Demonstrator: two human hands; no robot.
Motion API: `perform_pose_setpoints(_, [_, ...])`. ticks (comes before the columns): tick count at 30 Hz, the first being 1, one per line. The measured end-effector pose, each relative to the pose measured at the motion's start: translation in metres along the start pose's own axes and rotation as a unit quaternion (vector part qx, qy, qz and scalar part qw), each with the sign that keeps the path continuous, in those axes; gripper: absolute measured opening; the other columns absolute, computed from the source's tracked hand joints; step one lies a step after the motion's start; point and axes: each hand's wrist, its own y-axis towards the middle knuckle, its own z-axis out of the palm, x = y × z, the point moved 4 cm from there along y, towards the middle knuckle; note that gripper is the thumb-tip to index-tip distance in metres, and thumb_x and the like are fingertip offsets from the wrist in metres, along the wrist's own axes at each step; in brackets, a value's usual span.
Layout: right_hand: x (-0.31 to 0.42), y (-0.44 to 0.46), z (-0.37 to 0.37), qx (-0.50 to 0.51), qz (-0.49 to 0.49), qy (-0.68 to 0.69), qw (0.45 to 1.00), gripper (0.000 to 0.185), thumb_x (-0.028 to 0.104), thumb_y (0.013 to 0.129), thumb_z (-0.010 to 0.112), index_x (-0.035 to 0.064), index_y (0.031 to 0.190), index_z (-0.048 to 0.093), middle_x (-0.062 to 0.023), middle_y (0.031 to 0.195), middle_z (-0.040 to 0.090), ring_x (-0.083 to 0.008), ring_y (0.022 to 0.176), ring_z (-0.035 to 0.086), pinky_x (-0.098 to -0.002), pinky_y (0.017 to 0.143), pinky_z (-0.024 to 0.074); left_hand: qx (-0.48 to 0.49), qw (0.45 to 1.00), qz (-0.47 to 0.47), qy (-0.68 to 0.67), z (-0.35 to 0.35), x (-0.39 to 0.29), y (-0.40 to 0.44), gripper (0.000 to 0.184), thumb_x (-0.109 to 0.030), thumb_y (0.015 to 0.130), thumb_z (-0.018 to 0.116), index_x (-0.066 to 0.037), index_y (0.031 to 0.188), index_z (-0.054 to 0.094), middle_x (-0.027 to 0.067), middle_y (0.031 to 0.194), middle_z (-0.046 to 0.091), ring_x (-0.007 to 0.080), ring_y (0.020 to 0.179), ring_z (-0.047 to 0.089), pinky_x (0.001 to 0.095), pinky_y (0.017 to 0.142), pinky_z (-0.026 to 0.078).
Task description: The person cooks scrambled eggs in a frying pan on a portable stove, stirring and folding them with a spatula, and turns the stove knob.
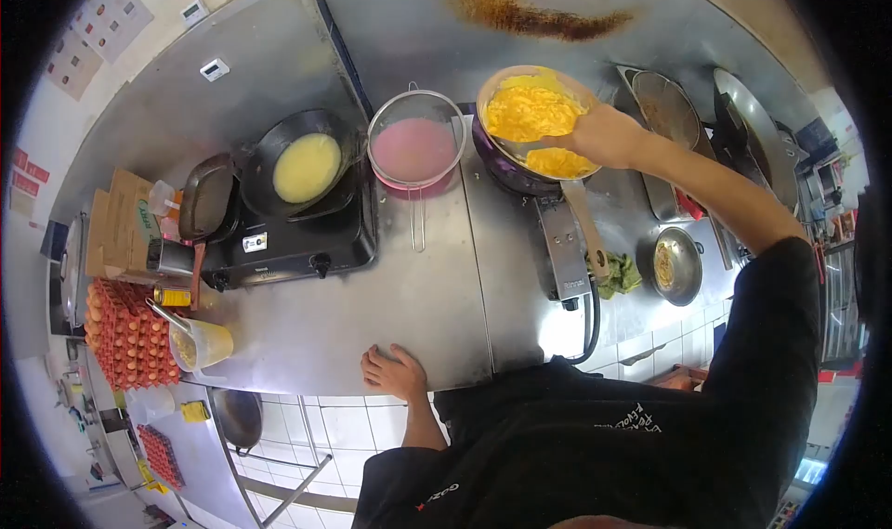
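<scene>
My right hand (596, 137) is closed over a pan (485, 92) of yellow scrambled egg (530, 111). It grips a flat grey utensil (522, 146) that dips into the egg; most of it is hidden by my fingers. The pan's beige handle (585, 227) points toward me, and the pan sits over a single burner (562, 250). My left hand (395, 371) rests on the front edge of the steel counter (409, 315), fingers spread, holding nothing.
A black pan (255, 190) with a pale yellow round of egg sits on the black stove (307, 260), beside a smaller pan (206, 204). A sieve (373, 125) stands over a pink bowl. Egg trays (125, 334) and a jug (218, 343) stand left; a metal bowl (688, 250) right.
</scene>
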Motion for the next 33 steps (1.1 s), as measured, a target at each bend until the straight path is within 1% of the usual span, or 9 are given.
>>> perform_pose_setpoints(2, [-0.006,0.024,0.024,0.025,0.005,-0.016,1.000,0.060,0.020,0.099,0.063,0.0345,0.157,0.062,-0.0121,0.073,0.071,-0.0365,0.083,0.077,-0.0547,0.081,0.0618,-0.003,1.000,0.002,0.004,0.000,-0.001,0.001,0.049,-0.040,0.104,0.063,-0.006,0.138,0.058,0.0172,0.145,0.056,0.0374,0.140,0.049,0.0560,0.119,0.030])
perform_pose_setpoints(5, [-0.030,0.054,0.053,0.033,0.078,0.001,0.996,0.041,0.010,0.093,0.067,0.0239,0.129,0.081,-0.0190,0.099,0.081,-0.0378,0.092,0.081,-0.0522,0.091,0.0622,0.008,1.000,-0.011,0.006,0.001,-0.002,0.001,0.049,-0.040,0.103,0.063,-0.006,0.139,0.058,0.0170,0.146,0.056,0.0374,0.140,0.049,0.0557,0.119,0.031])
perform_pose_setpoints(7, [-0.045,0.064,0.059,-0.004,0.182,0.059,0.982,0.031,0.010,0.093,0.067,0.0113,0.121,0.081,-0.0212,0.100,0.081,-0.0403,0.095,0.080,-0.0526,0.089,0.0629,0.004,1.000,-0.009,0.010,0.001,-0.001,0.000,0.050,-0.041,0.103,0.063,-0.007,0.140,0.058,0.0170,0.146,0.056,0.0374,0.141,0.049,0.0557,0.119,0.031])
perform_pose_setpoints(11, [-0.070,0.073,0.070,0.035,0.194,0.086,0.977,0.046,0.013,0.100,0.059,0.0226,0.143,0.075,-0.0239,0.097,0.078,-0.0420,0.096,0.077,-0.0558,0.087,0.0619,0.016,1.000,-0.013,0.011,0.004,0.001,-0.001,0.051,-0.041,0.103,0.062,-0.007,0.141,0.057,0.0169,0.146,0.056,0.0374,0.141,0.049,0.0564,0.118,0.032])
perform_pose_setpoints(16, [-0.096,0.043,0.085,0.177,0.186,0.108,0.960,0.029,0.016,0.102,0.058,0.0002,0.110,0.081,-0.0256,0.106,0.079,-0.0421,0.094,0.078,-0.0525,0.083,0.0604,-0.011,1.000,0.006,0.017,0.008,0.005,-0.001,0.053,-0.042,0.104,0.060,-0.006,0.142,0.058,0.0165,0.146,0.057,0.0383,0.139,0.051,0.0595,0.117,0.033])
perform_pose_setpoints(20, [-0.109,-0.003,0.049,0.167,0.129,0.251,0.945,0.032,0.020,0.105,0.057,-0.0017,0.114,0.079,-0.0266,0.104,0.078,-0.0396,0.092,0.077,-0.0504,0.081,0.0580,0.011,1.000,-0.009,0.024,0.005,0.003,0.000,0.053,-0.043,0.105,0.059,-0.006,0.143,0.058,0.0171,0.146,0.057,0.0380,0.139,0.051,0.0593,0.118,0.032])
perform_pose_setpoints(23, [-0.086,-0.043,0.008,0.236,0.203,0.280,0.908,0.035,0.024,0.107,0.058,0.0004,0.123,0.078,-0.0268,0.104,0.078,-0.0376,0.091,0.076,-0.0499,0.081,0.0561,0.005,1.000,0.004,0.007,0.003,0.002,0.001,0.049,-0.040,0.105,0.062,-0.006,0.140,0.059,0.0175,0.146,0.056,0.0382,0.138,0.050,0.0569,0.117,0.033])
perform_pose_setpoints(26, [-0.054,-0.062,0.008,0.214,0.139,0.302,0.918,0.036,0.025,0.109,0.057,0.0051,0.132,0.076,-0.0277,0.106,0.077,-0.0418,0.096,0.076,-0.0529,0.087,0.0572,0.009,1.000,-0.004,0.013,0.004,0.002,0.002,0.048,-0.040,0.106,0.062,-0.006,0.139,0.059,0.0172,0.145,0.056,0.0382,0.138,0.050,0.0567,0.117,0.033])
perform_pose_setpoints(33, [-0.026,-0.033,0.043,0.076,0.229,0.278,0.930,0.038,0.025,0.110,0.056,0.0105,0.141,0.072,-0.0282,0.112,0.076,-0.0488,0.108,0.072,-0.0564,0.096,0.0574,-0.012,1.000,0.013,0.020,0.011,0.003,-0.001,0.050,-0.044,0.106,0.059,-0.007,0.140,0.059,0.0155,0.145,0.057,0.0374,0.138,0.051,0.0575,0.118,0.032])
